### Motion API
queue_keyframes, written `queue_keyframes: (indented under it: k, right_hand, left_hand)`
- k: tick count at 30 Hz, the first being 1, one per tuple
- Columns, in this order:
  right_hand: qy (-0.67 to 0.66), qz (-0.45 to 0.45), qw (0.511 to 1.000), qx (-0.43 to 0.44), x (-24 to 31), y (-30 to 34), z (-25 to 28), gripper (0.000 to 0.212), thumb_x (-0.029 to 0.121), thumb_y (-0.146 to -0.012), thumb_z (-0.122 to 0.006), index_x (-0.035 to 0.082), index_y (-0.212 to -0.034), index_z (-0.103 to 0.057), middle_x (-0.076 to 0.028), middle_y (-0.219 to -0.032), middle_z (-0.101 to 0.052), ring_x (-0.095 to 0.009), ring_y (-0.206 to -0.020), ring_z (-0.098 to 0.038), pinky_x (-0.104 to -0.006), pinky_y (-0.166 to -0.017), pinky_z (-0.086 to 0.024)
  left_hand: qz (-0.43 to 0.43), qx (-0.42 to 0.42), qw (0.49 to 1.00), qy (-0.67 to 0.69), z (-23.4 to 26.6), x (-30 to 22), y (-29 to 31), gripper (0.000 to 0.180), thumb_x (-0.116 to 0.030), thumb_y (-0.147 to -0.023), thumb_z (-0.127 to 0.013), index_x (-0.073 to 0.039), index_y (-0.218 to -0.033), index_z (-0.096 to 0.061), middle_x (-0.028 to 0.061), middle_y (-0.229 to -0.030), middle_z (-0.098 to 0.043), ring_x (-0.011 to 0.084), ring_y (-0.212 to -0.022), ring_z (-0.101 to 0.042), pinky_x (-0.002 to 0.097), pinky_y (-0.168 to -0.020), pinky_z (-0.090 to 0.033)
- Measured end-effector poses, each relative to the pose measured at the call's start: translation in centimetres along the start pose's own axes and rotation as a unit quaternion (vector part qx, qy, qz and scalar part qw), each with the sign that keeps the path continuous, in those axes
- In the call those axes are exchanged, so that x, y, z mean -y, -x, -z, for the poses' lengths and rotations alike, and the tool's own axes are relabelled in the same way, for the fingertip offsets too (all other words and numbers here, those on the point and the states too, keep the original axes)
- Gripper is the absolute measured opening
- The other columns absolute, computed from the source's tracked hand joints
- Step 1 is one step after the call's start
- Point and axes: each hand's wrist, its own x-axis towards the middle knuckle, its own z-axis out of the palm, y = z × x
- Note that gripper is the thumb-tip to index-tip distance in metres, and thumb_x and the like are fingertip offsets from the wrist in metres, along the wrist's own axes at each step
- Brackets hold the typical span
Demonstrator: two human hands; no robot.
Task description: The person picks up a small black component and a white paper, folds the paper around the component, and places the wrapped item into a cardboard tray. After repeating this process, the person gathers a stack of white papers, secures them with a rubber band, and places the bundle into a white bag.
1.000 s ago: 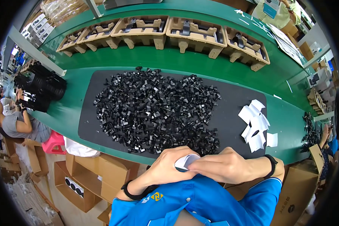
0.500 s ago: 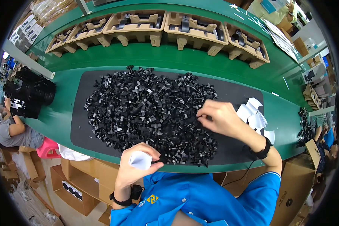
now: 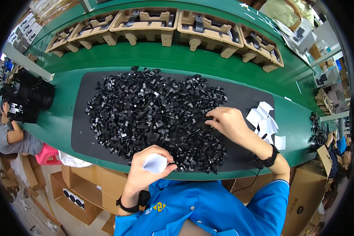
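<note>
A broad pile of small black plastic parts (image 3: 145, 106) covers much of the dark grey mat (image 3: 80, 129). By the pile's near edge, my left hand (image 3: 143, 167) is curled round a rolled piece of white paper (image 3: 155, 163), whose open end faces up. Black parts lie right by its thumb and fingertips; whether it also pinches one is unclear. At the right side of the pile, my right hand (image 3: 229, 122) has thumb and forefinger pinched together with a small black part (image 3: 209, 118) between them. White paper sheets (image 3: 266, 122) lie loose to the right of this hand.
Several brown moulded trays (image 3: 145, 24) holding black devices stand in a row on the raised green shelf. A stack of black items (image 3: 27, 96) is at the left end. An open cardboard box (image 3: 308, 192) stands lower right. Other people work at both sides.
My left hand and the white paper roll have shifted slightly right and up, nearer the pile. My right hand stays at the pile's right side, its fingers slightly repositioned.
</note>
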Motion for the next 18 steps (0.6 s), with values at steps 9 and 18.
queue_keyframes:
  k: [9,18]
  right_hand:
    - [-0.280,0.138,0.948,0.064,9.2,2.4,7.6,0.023,0.006,-0.078,-0.072,0.002,-0.101,-0.071,-0.011,-0.083,-0.069,-0.021,-0.068,-0.066,-0.0301,-0.058,-0.053]
    - [0.028,0.190,0.978,0.074,11.0,5.6,5.8,0.042,0.007,-0.070,-0.069,0.000,-0.111,-0.063,-0.001,-0.061,-0.053,-0.011,-0.047,-0.055,-0.0273,-0.037,-0.042]
  left_hand:
    - [-0.041,0.115,0.986,-0.110,-2.2,-1.1,-1.2,0.031,-0.004,-0.068,-0.076,-0.004,-0.098,-0.068,0.0081,-0.094,-0.068,0.0213,-0.088,-0.065,0.0315,-0.077,-0.051]
    - [-0.051,0.147,0.980,-0.125,-3.6,-0.9,-0.7,0.033,-0.001,-0.066,-0.075,-0.004,-0.097,-0.069,0.0065,-0.093,-0.069,0.0221,-0.085,-0.064,0.0329,-0.076,-0.052]
